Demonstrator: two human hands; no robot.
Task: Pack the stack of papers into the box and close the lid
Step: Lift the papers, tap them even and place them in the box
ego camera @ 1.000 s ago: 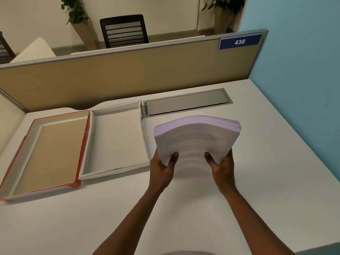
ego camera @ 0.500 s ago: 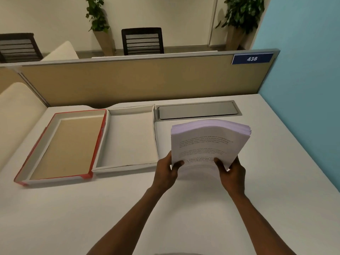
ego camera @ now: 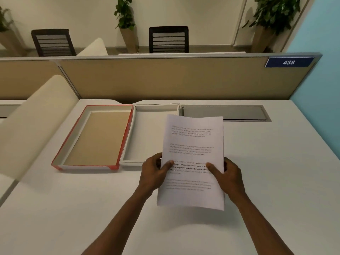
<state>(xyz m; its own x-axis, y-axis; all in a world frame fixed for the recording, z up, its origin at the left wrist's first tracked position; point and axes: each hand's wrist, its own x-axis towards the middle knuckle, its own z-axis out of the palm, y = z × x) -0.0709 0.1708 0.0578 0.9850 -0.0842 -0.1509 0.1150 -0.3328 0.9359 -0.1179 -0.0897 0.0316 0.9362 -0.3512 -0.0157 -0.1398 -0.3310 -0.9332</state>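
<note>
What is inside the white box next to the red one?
The white box looks empty: only its bare pale bottom shows. The stack of papers, held in the left hand and right hand, covers its right part.

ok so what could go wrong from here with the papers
1. Both hands, left and right, pinch the paper stack only at its side edges, in the air; loose sheets could slide out of the grip.
2. The white box looks barely wider than the stack, so corners may catch on its wall.
3. The red-edged lid lies right alongside; the stack could land in it.
</note>
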